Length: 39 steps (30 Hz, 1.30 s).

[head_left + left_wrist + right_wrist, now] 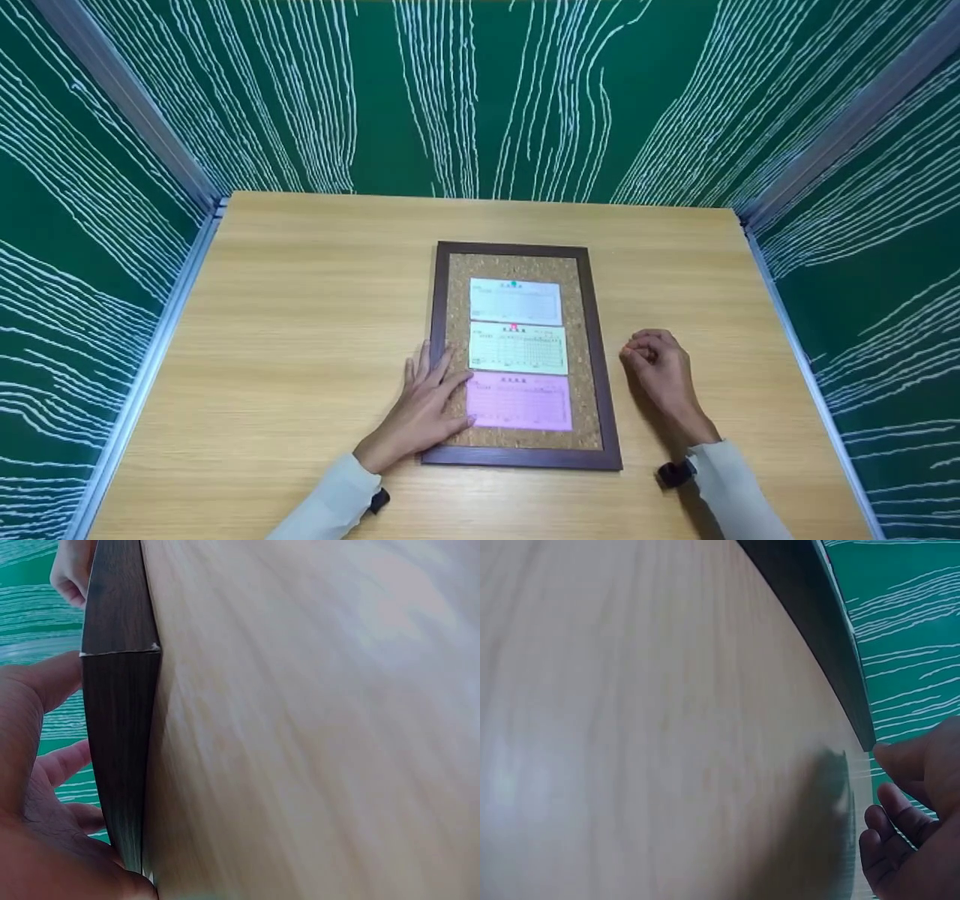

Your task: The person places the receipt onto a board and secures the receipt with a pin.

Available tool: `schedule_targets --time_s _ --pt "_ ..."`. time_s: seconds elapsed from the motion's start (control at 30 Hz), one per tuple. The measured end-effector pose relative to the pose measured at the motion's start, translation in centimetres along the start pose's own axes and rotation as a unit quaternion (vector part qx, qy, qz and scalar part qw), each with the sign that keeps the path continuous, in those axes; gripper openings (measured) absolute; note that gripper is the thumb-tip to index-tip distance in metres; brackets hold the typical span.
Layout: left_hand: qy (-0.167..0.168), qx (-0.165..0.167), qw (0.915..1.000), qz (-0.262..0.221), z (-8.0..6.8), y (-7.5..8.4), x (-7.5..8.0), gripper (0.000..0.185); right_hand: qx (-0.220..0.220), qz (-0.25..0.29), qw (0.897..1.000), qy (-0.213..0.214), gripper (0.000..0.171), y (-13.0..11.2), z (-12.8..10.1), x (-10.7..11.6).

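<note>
A cork board (459, 300) in a dark brown frame (604, 390) lies on the table. Down it run a white slip (516, 303), a green slip (517, 352) and a pink slip (519, 405), all printed. A green pushpin (514, 283) sits at the white slip's top, a red pushpin (514, 327) at the green one's. My left hand (424, 409) rests spread over the frame's left side, fingertips at the pink slip's left edge. Right of the board, my right hand (664, 371) has curled fingers, thumb near the index fingertip; I cannot tell whether something small is between them.
The light wood table (315, 300) extends around the board. Green panels with white wavy lines (442, 97) enclose it at the back and both sides, with metal rails (142, 352) along the side edges. Dark bands (675, 474) show at both wrists.
</note>
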<state>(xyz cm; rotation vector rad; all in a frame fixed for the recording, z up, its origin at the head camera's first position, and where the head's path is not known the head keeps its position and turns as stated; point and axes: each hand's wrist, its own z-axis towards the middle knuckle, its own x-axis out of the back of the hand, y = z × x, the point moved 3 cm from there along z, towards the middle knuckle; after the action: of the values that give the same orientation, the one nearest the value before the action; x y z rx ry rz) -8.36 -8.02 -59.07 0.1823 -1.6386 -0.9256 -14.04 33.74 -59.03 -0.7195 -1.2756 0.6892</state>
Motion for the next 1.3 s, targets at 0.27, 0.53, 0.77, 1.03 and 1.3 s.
schedule_targets --time_s 0.27,0.53,0.77,1.03,1.3 --pt "0.004 -0.003 1.0000 0.006 0.1 0.0 0.1 0.071 0.020 -0.001 1.000 0.002 0.004 -0.7 0.0 0.0" --pt "0.007 -0.004 0.9999 0.013 0.1 0.1 0.1 0.071 0.027 0.010 1.000 -0.002 0.005 -1.5 -0.2 -0.1" --pt "0.006 -0.004 0.9999 0.012 0.0 0.1 0.1 0.071 0.022 0.035 0.999 -0.009 0.005 -2.2 -0.4 -0.4" --pt "0.001 0.004 1.0000 -0.004 0.0 0.0 0.0 0.071 0.013 0.019 0.999 -0.022 0.005 -2.9 -0.5 -0.8" --pt "-0.001 0.004 1.0000 -0.005 -0.1 0.0 0.0 0.071 0.028 0.049 0.998 -0.022 0.003 -3.2 -0.7 -1.1"
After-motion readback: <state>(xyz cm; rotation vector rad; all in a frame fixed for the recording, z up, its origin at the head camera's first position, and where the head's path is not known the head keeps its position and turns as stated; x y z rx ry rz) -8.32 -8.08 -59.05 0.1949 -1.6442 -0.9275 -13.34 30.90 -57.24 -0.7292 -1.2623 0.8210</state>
